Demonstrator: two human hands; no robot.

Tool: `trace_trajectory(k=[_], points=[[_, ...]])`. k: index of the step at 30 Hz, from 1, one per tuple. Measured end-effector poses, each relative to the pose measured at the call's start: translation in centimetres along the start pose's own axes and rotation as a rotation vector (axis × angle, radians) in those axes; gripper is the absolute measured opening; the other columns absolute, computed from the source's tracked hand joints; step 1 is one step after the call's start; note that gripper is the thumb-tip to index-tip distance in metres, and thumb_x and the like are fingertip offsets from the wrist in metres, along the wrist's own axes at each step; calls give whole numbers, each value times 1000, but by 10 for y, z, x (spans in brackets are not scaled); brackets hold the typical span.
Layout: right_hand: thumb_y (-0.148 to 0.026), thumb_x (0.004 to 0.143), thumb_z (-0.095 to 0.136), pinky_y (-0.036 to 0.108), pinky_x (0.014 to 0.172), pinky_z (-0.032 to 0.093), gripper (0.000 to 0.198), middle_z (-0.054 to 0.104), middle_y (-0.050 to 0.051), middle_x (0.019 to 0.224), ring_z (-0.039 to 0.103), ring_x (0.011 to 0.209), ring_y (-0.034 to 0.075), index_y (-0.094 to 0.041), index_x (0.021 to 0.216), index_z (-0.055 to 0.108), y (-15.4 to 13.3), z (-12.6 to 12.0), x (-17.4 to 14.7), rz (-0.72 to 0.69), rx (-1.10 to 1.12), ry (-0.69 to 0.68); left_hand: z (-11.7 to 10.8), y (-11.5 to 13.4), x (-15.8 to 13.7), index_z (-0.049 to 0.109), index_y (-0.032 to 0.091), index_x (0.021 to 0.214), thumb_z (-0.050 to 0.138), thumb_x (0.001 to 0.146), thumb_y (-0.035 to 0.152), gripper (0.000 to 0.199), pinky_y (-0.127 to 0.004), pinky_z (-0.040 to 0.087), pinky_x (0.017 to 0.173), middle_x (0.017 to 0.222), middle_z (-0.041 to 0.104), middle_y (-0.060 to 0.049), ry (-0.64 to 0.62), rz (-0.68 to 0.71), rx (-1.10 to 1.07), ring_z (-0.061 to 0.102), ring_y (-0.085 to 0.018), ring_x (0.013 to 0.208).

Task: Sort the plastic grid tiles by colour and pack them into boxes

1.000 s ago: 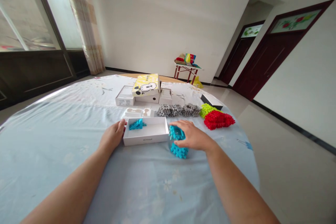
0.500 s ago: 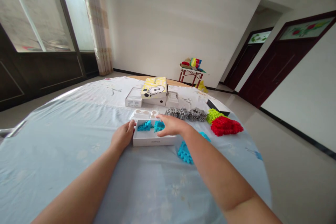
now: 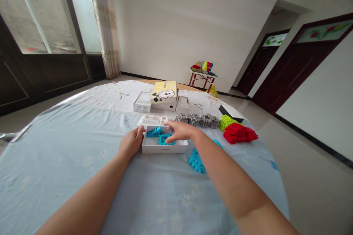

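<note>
A shallow white box lies on the cloth in front of me. Its left end is gripped by my left hand. Inside, a blue interlocking block piece leans at the back left, and another blue piece rests lower, nearer the middle. Over the box's right half is my right hand, thumb and fingers apart, just above that second piece. More blue pieces are heaped to the right of the box, partly hidden by my right forearm.
Behind the box run grey pieces, with lime-green pieces and red pieces at right. A yellow-and-white cartoon box, an open white tray and a black-sided box stand farther back. The round table has a pale blue cloth.
The blue piece between my right fingers has dropped lower and flatter into the box, and the fingers have come off it. My left hand stays on the box's left end. The view shifts slightly.
</note>
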State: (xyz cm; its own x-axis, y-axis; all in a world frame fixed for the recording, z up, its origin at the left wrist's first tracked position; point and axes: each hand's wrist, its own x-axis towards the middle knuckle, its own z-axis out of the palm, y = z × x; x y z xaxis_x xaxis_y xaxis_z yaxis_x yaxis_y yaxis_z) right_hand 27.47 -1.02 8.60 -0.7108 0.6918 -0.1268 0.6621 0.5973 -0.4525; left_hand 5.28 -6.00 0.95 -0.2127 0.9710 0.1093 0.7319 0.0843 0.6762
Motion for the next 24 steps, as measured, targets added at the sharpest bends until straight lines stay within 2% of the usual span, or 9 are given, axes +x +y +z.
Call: trace_trajectory(k=[3,5,10,13,19,24], points=[[-33,71,62,27,79,44,53,62,7,107,60,91,19,-17,120,50,1,-3,-8,18,-39,139,-1,1,0,65,23,94,16,84,54,60,-27,41,64,80,70,-5,-1,-14,12,62,-23,81],[-30,74,57,29,79,44,41,65,8,101,60,90,20,-16,113,56,-2,-3,-11,46,-119,185,-1,2,0,65,23,96,16,84,55,60,-28,40,64,82,70,-5,1,-22,19,61,-23,81],[-32,76,52,33,73,45,32,67,14,94,61,89,27,-13,99,63,-14,6,-9,103,-319,73,-2,3,0,65,21,98,17,84,54,60,-28,41,65,83,69,-7,0,-10,23,62,-24,82],[-34,76,51,31,70,45,28,67,15,95,61,88,28,-14,90,66,-19,12,-5,140,-355,12,-2,4,-1,65,20,97,17,84,53,60,-28,42,67,81,69,-7,-5,-14,23,62,-24,83],[-35,73,55,27,69,44,32,67,7,96,61,87,22,-19,100,63,-22,22,4,61,-231,50,-2,4,-1,65,22,96,17,84,54,59,-28,41,67,83,69,-6,-9,-19,28,61,-24,85],[-23,74,51,25,77,45,41,66,6,102,60,92,18,-16,115,55,-22,35,11,-53,1,71,-1,3,0,65,22,94,15,85,54,60,-28,41,67,82,69,-6,-15,-17,28,61,-24,85]])
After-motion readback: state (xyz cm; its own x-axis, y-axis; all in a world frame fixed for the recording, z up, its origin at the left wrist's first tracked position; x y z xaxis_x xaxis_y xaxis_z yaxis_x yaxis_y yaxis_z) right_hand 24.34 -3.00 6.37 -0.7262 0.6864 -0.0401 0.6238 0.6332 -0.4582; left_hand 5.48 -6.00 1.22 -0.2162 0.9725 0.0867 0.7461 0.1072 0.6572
